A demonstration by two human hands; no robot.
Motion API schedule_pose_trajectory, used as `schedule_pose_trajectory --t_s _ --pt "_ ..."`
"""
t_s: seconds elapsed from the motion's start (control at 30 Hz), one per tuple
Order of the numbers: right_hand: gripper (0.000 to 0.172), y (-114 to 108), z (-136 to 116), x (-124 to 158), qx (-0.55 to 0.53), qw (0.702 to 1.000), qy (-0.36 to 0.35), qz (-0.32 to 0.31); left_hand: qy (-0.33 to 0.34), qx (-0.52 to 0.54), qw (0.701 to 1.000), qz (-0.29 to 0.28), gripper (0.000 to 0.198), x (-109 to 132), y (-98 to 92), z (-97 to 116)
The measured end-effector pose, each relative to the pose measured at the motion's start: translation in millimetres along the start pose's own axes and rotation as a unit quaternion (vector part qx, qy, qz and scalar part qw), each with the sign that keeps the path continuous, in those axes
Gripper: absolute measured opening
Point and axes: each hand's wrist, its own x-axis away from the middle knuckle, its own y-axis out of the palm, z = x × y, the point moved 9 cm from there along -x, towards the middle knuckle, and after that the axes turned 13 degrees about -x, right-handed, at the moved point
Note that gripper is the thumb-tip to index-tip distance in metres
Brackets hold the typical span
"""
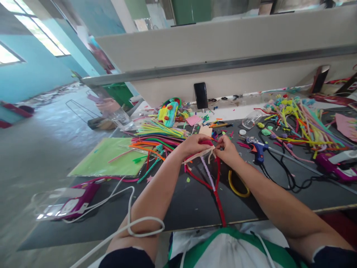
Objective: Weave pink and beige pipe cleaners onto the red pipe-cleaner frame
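My left hand is closed, fingers pinching a pipe-cleaner piece near its upper end. My right hand meets it from the other side, thumb and fingers pressed together at the same end. A cream pipe cleaner runs under my left hand and bends between the fingertips. Below hangs a red pipe-cleaner frame, its two arms joining into one stem toward my lap. A lilac pipe cleaner runs down its middle. What lies inside the fingertips is partly hidden.
Bundled pipe cleaners lie behind my left hand, beside a green sheet. A blue glue gun with cables, a yellow ring and a heap of pipe cleaners are right. A phone leans on the partition. A white cable crosses my left forearm.
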Motion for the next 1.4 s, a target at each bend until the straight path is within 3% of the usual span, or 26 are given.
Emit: schedule_pose_trajectory --t_s 0.07,0.17,0.23,0.3,0.37,0.47,0.57,0.8,1.23,1.4 --pt "0.033 0 9 -3 -0.028 0.999 0.032 -0.014 -0.001 0.036 0.994 0.105 0.042 7 -27.3 1" --pt "0.036 1 21 -6 -0.065 0.994 0.076 -0.037 -0.013 0.017 0.966 0.259 0.031 32 -66.3 4" --pt "0.038 1 26 -7 -0.079 0.991 0.094 -0.043 0.004 -0.055 0.950 0.309 0.019 49 -73.5 15" --pt "0.038 0 29 -8 -0.085 0.990 0.103 -0.043 0.034 -0.147 0.932 0.329 0.010 62 -63.0 28" --pt "0.038 -1 30 -8 -0.078 0.991 0.105 -0.038 0.046 -0.225 0.916 0.329 0.010 70 -40.0 33" --pt "0.038 -1 32 -8 -0.068 0.992 0.099 -0.036 0.045 -0.330 0.903 0.271 0.011 68 3.4 32" --pt "0.038 -1 33 -9 -0.074 0.992 0.097 -0.036 0.033 -0.393 0.886 0.244 0.012 66 24.6 28" --pt "0.038 1 38 -10 -0.081 0.991 0.094 -0.043 0.042 -0.455 0.861 0.225 0.019 63 29.5 29" --pt "0.040 0 40 -8 -0.116 0.986 0.118 -0.024 0.032 -0.440 0.863 0.245 0.019 58 29.6 19" --pt "0.038 1 41 -9 -0.078 0.993 0.089 -0.029 0.038 -0.446 0.858 0.251 0.019 60 29.9 21"
